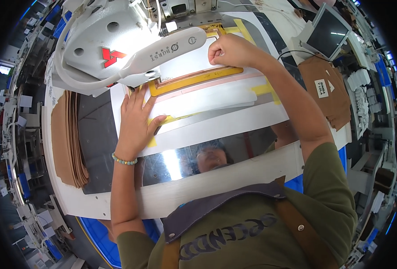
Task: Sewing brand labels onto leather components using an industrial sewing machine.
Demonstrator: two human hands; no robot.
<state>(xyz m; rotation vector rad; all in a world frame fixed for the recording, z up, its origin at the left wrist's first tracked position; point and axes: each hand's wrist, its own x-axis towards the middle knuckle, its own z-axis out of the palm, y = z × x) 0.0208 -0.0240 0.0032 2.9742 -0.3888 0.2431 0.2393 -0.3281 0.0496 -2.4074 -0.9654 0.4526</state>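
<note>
My left hand (136,117) lies flat with its fingers spread, at the left end of a yellow frame (197,80) that sits on white sheets (216,127). Its fingertips reach close under the white sewing machine head (88,56). Over the frame's right part, my right hand (233,51) is closed, knuckles up, and whatever its fingers hold is hidden. A white panel (185,65) shows inside the frame, brightly lit. Part of it is covered by the grey handle-shaped lamp (167,50) on a bent cable. Yellow tape strips (264,88) mark the sheets.
A stack of brown pieces (66,139) lies to the left on the dark plate. At the right are brown pieces (326,92) with a white label, below a small screen (328,33). A shiny metal plate (185,163) runs along the table's near edge (234,179).
</note>
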